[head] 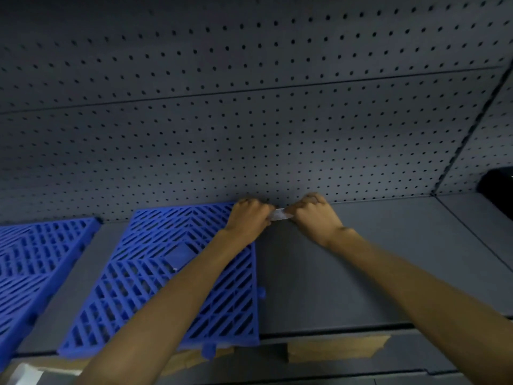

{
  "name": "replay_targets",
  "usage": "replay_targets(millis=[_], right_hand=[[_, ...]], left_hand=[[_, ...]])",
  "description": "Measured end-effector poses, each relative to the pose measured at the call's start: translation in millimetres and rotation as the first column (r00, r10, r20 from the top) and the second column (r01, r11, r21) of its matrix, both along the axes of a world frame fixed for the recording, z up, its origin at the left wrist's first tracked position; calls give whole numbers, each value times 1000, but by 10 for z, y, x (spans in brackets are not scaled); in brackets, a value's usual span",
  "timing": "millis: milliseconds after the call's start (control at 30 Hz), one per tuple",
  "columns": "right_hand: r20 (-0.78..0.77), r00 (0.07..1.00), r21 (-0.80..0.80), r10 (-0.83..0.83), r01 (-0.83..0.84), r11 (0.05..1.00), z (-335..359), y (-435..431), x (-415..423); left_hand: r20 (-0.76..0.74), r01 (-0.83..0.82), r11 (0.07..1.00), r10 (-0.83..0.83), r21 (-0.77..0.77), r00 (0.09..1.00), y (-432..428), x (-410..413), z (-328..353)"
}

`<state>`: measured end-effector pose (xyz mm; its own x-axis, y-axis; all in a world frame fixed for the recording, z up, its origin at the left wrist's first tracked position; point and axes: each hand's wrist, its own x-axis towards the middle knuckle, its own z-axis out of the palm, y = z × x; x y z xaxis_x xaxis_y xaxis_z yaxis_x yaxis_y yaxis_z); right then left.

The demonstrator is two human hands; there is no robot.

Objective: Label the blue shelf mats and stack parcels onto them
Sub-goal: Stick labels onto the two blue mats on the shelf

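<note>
A blue slatted shelf mat lies on the grey shelf, with a second blue mat further left, cut off by the frame edge. My left hand and my right hand are both stretched to the back of the shelf, close together. Between their fingertips they pinch a small white strip, a label, each hand on one end. The strip hangs just past the near mat's far right corner, in front of the pegboard. My left forearm crosses over the near mat.
A grey pegboard wall backs the shelf. A dark object sits at the far right on the neighbouring shelf section. Brown tape patches run along the shelf's front edge, and something white shows at the bottom left.
</note>
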<state>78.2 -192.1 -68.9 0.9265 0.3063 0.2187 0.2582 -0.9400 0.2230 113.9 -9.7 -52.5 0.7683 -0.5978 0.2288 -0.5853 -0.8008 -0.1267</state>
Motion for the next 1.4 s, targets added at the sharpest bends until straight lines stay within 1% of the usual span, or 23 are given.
replay_targets(millis=[67,200,333,467,567,633,733,833,933,1067,1200,1400], right_hand=[[36,999,-19,-3,3,1000,6,11,34],[45,999,-84,-21,25,996,8,4,67],[42,998,-47,-55,57,997,53,11,58],[43,995,48,-88,86,995,120,49,0],[41,993,86,-112,109,990,134,72,-68],[45,992,86,-116,112,990,154,86,-119],[33,992,41,-121,119,992,178,69,-196],[81,989,59,-124,119,991,268,24,-287],[140,986,87,-90,78,993,413,40,-393],[196,981,128,-4,-21,992,572,143,-543],[227,967,137,115,-148,979,664,418,-683],[216,930,160,297,-333,929,729,1099,-846]], left_hand=[[-17,3,1000,-3,-23,1000,21,49,-33],[-26,12,997,-14,-74,1000,34,75,-35],[-12,8,994,-9,-107,1000,29,19,-46],[1,4,991,-4,-131,1000,23,-35,-49],[-2,-3,987,3,-158,1000,29,-93,-40],[1,-2,985,2,-175,1000,23,-156,-31],[24,7,983,-3,-183,1000,12,-243,-11],[52,-4,975,16,-222,999,21,-347,60],[97,-35,964,62,-262,993,77,-499,180],[147,-116,956,160,-270,976,247,-740,342],[140,-217,935,263,-279,955,562,-1050,441],[117,-362,880,412,-308,904,1262,-1575,467]])
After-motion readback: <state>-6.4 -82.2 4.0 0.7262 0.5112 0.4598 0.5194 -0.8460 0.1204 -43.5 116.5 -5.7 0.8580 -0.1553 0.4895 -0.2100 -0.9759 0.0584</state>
